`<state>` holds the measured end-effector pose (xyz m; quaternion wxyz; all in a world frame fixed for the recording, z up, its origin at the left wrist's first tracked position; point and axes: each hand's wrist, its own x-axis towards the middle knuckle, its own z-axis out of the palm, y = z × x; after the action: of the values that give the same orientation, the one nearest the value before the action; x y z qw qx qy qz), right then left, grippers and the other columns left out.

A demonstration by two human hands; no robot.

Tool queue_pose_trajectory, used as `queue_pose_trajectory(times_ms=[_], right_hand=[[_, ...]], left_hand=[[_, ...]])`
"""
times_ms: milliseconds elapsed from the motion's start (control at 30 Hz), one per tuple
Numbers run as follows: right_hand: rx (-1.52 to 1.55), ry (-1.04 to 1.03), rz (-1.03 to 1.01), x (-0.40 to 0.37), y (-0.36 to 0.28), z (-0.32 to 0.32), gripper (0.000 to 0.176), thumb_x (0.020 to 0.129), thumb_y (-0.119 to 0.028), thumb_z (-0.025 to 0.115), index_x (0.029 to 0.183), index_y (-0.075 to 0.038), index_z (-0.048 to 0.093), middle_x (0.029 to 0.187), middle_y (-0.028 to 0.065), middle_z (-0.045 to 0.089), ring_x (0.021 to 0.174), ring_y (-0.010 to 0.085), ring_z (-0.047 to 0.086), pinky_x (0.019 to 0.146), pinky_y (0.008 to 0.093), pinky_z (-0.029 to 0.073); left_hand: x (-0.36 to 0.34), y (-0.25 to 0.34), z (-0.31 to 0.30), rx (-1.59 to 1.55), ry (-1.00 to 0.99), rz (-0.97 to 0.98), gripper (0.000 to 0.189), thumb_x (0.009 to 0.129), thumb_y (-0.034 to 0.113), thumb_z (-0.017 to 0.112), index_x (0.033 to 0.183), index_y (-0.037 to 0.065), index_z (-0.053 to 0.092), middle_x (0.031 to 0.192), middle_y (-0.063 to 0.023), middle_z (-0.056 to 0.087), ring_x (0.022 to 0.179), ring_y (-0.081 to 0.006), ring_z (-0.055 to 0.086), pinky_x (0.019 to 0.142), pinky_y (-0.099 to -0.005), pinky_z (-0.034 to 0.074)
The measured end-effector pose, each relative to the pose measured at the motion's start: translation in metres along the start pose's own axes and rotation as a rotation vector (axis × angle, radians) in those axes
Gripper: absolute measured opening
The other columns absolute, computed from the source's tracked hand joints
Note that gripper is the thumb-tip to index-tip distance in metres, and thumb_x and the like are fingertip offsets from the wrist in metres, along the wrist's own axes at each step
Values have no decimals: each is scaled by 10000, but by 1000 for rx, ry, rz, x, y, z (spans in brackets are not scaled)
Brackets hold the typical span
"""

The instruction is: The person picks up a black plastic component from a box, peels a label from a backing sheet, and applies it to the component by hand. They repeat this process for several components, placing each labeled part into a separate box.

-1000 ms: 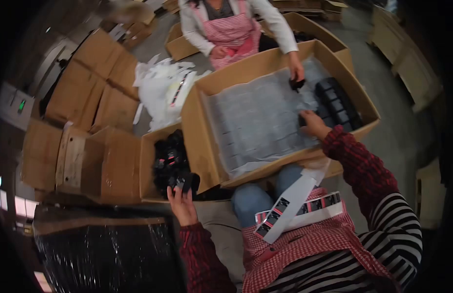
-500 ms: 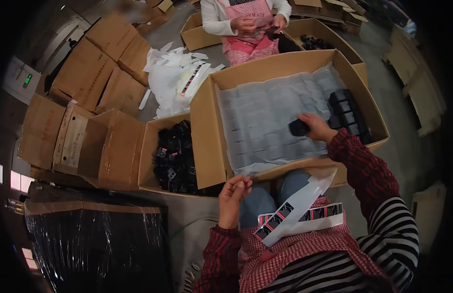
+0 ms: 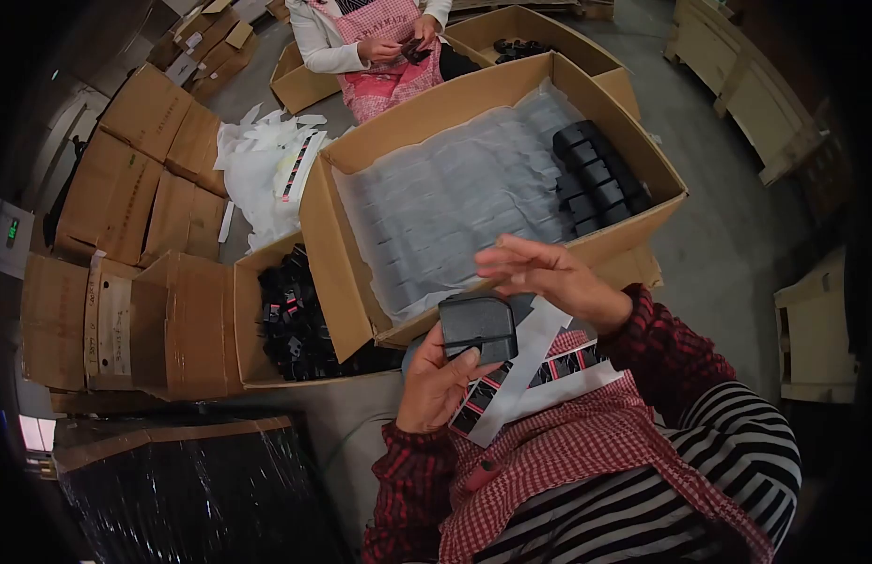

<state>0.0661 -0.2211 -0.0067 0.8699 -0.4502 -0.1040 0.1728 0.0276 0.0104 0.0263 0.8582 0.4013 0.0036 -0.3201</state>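
Note:
Over my lap, my left hand grips a black plastic case, boxy with rounded corners, thumb on its near edge. My right hand is empty beside it, palm turned inward and fingers stretched out. Strips of black-and-red labels on white backing lie across my lap, with a pale backing strip crossing them. In front stands a large cardboard box lined with a translucent sheet. Rows of similar black cases sit on the sheet at its right side.
At the left, a smaller carton holds a heap of black parts. White backing scraps are piled behind it. Brown cartons stack up further left, near a black-wrapped bundle. Across the box sits another person, handling something dark.
The black case has passed from my right hand, above the lined box, to my left hand over my lap. My right hand has come back and opened. The view has shifted.

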Motion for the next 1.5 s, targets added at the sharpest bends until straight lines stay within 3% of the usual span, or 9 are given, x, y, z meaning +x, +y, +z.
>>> queue_pose_trajectory(times_ms=[133,233,400,500,600,1000,1300,1433,1500], right_hand=[[-196,-75,-39,-22,18,17,601,857,-67,633,1405,-40,388,1353,126,483,1245,245,474,998,351,410],[-918,-124,-164,-24,30,23,451,802,-260,734,1162,-26,595,1139,116,571,1056,201,555,879,304,444],[-407,297,-54,-26,63,-14,429,812,-300,722,1102,-9,598,1034,113,613,955,232,601,833,316,455],[-1317,-76,-312,-53,83,-31,561,764,-338,736,1197,-35,546,1161,144,579,1172,313,518,1056,500,329],[-1484,-272,-285,-65,109,-30,594,727,-317,756,1213,-66,525,1209,142,550,1225,313,470,1087,579,228],[-1400,-61,-409,-64,80,-7,513,676,-82,728,1162,-68,566,904,80,598,872,270,610,892,413,437],[-1067,-18,-291,-67,51,20,457,789,-192,728,1183,-20,572,984,136,660,889,333,644,735,372,520],[-1149,-5,-289,-65,46,20,424,816,-208,701,1178,-25,578,901,140,680,801,322,663,689,353,523],[-1094,-53,-7,-67,37,22,426,829,-227,691,1180,-16,576,894,142,691,775,290,677,680,331,520]], left_hand=[[-1,-24,7,116,22,-26,501,836,-31,629,1296,14,437,1193,-101,574,1056,-190,596,916,-338,509],[-1,-54,11,523,122,1,414,816,-46,638,1195,25,489,1102,-40,589,968,-124,576,825,-274,489],[-7,-55,1,576,312,92,388,844,-8,636,1195,17,472,1096,-48,587,975,-143,573,849,-274,478],[-12,-54,-35,516,646,302,592,839,4,648,1330,10,318,1174,-122,538,1035,-157,530,920,-276,425],[-16,-53,-30,590,704,427,659,850,0,629,1406,33,277,1238,-121,511,1066,-160,516,939,-288,413],[-13,-63,-25,1310,422,339,343,807,187,731,1118,60,660,913,-162,645,856,-227,620,761,-301,476],[-12,-66,-27,1112,333,219,207,776,106,756,946,-1,708,785,-49,650,736,-101,589,671,-252,469],[-13,-59,-15,1184,364,207,218,761,130,749,964,57,717,764,-102,637,693,-165,611,627,-288,478],[-13,-58,-13,1106,347,230,226,762,122,747,978,63,713,788,-101,640,706,-164,615,645,-287,484]])
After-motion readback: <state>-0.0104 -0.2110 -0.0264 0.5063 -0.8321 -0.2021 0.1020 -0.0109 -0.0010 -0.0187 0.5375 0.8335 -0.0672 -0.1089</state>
